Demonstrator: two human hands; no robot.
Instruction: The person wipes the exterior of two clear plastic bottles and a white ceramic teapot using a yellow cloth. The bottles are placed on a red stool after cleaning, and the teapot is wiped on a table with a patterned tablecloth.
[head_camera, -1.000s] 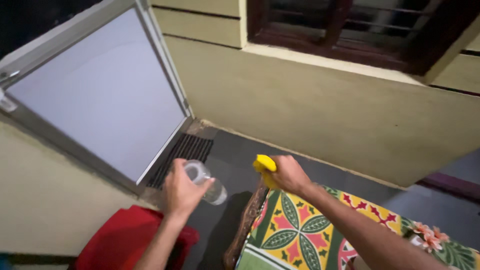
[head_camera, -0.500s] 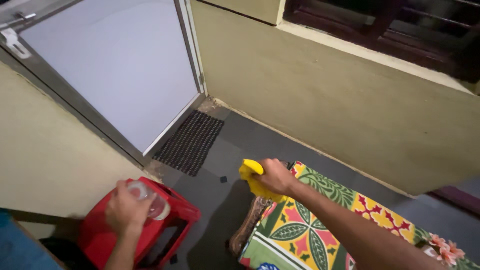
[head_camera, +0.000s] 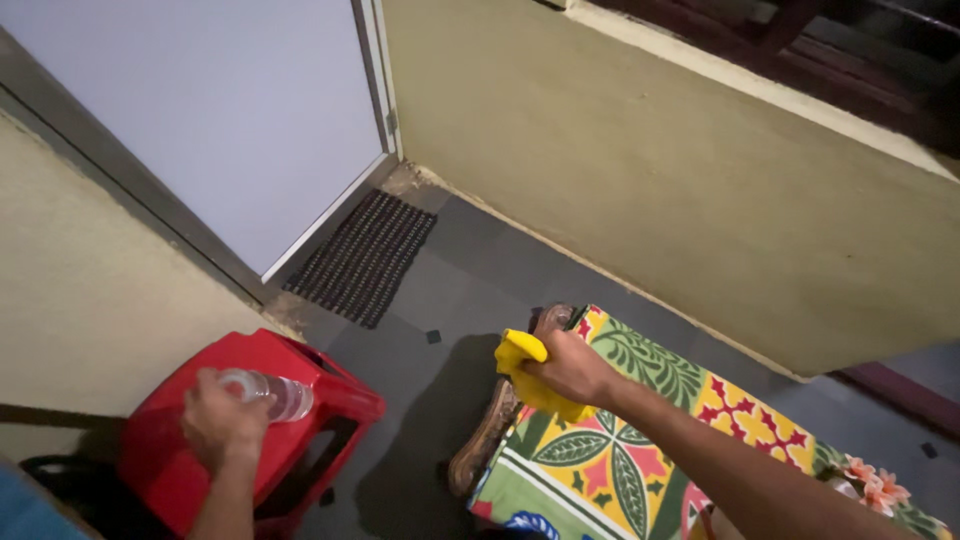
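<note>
A view from above, looking down at a person's two bare hands over a dark tiled floor (head_camera: 470, 280). The left hand (head_camera: 222, 420) is wrapped around a clear plastic bottle (head_camera: 268, 394), fingers curled closed on it. The bottle lies tilted, nearly on its side, over the top of a red plastic stool (head_camera: 330, 385); whether it touches the stool's seat cannot be told. The stool stands close against a pale yellow-green wall (head_camera: 90, 300).

To the right of the stool, across a bare stretch of floor, the right hand (head_camera: 572, 368) is closed tight around a bunched yellow cloth (head_camera: 520, 362). The cloth is pressed against the carved wooden arm (head_camera: 495, 420) of a piece of furniture, at the arm's upper end. The furniture is covered with a bright patterned fabric (head_camera: 620, 450) in green, yellow, red and pink, with large leaf and flower shapes. The right forearm stretches across this fabric.

Beyond the stool, farther from the person, a dark ribbed doormat (head_camera: 365, 258) lies on the floor in front of a pale grey door (head_camera: 220, 120) set in a metal frame. Right of the door, a second stretch of yellow-green wall (head_camera: 650, 180) runs along the floor's far edge, with a dark wooden window frame (head_camera: 850, 50) above it at the top right corner.
</note>
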